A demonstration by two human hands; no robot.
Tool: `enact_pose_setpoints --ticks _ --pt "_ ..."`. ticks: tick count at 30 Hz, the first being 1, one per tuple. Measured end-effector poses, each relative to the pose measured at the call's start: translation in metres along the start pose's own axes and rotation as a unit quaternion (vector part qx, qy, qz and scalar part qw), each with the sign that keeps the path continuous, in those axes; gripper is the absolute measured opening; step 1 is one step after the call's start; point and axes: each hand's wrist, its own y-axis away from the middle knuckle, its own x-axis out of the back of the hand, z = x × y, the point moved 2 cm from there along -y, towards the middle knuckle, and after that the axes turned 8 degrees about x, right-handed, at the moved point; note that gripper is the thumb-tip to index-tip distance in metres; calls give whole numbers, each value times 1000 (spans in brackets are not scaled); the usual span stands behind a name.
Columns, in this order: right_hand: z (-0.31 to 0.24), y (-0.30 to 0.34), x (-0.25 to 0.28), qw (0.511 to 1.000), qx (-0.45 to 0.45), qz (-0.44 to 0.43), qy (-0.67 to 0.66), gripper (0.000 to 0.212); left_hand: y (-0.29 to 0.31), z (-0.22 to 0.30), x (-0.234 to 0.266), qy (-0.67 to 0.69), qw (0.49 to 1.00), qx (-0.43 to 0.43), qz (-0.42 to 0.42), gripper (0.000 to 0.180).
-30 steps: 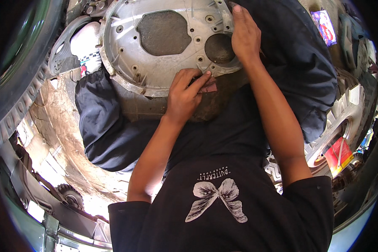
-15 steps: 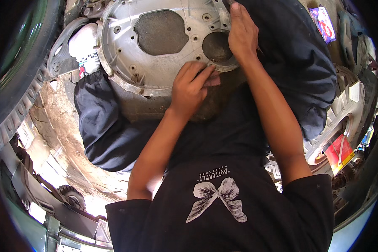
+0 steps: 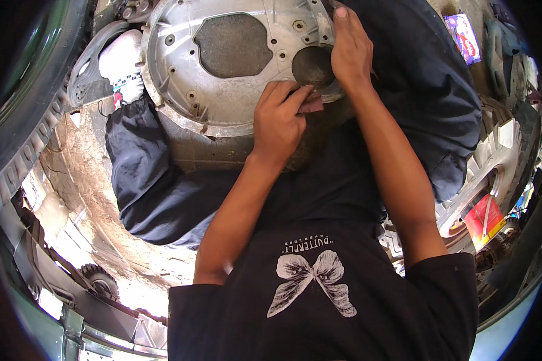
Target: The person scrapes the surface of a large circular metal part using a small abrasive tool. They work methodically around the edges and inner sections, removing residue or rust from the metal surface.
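A round grey metal gearbox housing [image 3: 229,99], with a large cut-out in its middle and a smaller round hole at its right, lies between my legs. In my left hand [image 3: 279,125], fingers pinched, is a folded piece of reddish-brown sandpaper [image 3: 311,104] at the housing's near rim, just below the round hole. My right hand [image 3: 352,55] grips the housing's right edge, its thumb stretched upward along the rim and its other fingers mostly hidden behind the edge.
A large tyre [image 3: 33,114] stands at the left. My foot in a grey sandal [image 3: 90,66] is beside the housing. A purple packet [image 3: 463,39] lies at the far right, above a wheel [image 3: 485,174] with a red and yellow packet [image 3: 485,219] by it.
My left hand has moved slightly right along the near rim with the sandpaper, and its forearm has shifted right. My right hand keeps nearly the same place on the edge.
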Motion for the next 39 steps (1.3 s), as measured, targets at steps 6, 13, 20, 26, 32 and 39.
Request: enact_pose_setpoints --ticks 6,13,20,26,32,39 --pt "3 -1 -3 1000 1 4 12 49 18 -4 9 -7 1000 18 6 45" --pt "-1 2 0 1000 5 3 -3 49 16 -4 6 6 999 30 12 44" --pt "-1 -2 -4 1000 3 17 10 45 0 3 -3 -4 999 1 38 47" --pt "12 2 -1 1000 -13 22 15 48 23 -2 8 -1 999 45 19 43" --pt "4 -1 -3 1000 4 29 -4 41 3 4 2 -18 998 34 45 43" --pt "8 2 0 1000 -18 25 -3 45 32 -3 9 -8 996 73 45 42"
